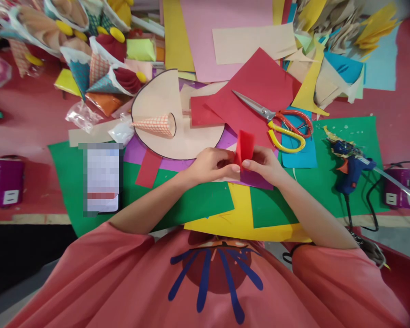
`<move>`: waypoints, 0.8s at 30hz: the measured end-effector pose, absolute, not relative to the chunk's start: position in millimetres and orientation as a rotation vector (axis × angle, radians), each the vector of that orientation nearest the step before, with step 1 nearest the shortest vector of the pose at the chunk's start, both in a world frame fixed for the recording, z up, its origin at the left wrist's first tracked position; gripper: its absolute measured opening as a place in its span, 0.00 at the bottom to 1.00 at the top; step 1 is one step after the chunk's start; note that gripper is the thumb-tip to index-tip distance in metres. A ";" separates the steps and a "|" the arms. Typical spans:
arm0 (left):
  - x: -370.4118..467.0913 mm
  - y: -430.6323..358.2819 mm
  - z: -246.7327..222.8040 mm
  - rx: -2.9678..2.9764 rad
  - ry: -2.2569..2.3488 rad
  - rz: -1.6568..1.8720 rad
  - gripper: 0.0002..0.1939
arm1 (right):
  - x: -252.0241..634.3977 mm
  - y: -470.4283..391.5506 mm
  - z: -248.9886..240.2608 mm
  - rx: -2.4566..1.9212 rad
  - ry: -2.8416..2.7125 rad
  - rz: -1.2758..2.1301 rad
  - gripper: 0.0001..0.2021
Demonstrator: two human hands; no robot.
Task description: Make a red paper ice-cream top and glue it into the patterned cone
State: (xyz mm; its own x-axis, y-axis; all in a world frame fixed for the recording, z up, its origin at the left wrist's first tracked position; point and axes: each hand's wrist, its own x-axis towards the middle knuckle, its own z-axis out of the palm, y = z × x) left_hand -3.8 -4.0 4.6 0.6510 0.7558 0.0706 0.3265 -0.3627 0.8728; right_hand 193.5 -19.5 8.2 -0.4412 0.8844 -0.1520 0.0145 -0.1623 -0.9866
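A small folded piece of red paper (246,148) stands upright between my two hands. My left hand (213,165) pinches its lower left side with thumb and fingers. On the other side, my right hand (264,165) holds it with the thumb in front. Beyond them lies a beige disc (157,100) with a black edge and a small checked paper cone (157,125) on it. A large red sheet (256,77) lies behind my hands, and open scissors (269,114) with red and yellow handles rest partly on it.
A blue glue gun (351,175) with its cord lies at the right. A phone (103,180) is at the left on green paper (198,196). Finished cones (99,59) crowd the back left. Paper scraps (335,77) pile up at the back right. Purple boxes (8,175) stand at both sides.
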 end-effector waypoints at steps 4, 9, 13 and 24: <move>-2.9 -4.0 5.8 2.042 0.821 0.568 0.38 | 192.8 -23.0 8.4 -1.118 -1.613 1.568 0.17; -3.1 -3.9 1.9 2.094 0.750 0.633 0.40 | 192.0 -23.5 11.3 -1.128 -1.770 1.482 0.16; -4.5 -3.5 0.5 2.097 0.745 0.644 0.37 | 192.9 -23.8 10.7 -1.063 -1.737 1.498 0.15; -3.8 -5.3 -0.2 1.596 0.973 0.939 0.13 | 198.0 -20.0 6.8 -1.058 -1.505 1.419 0.17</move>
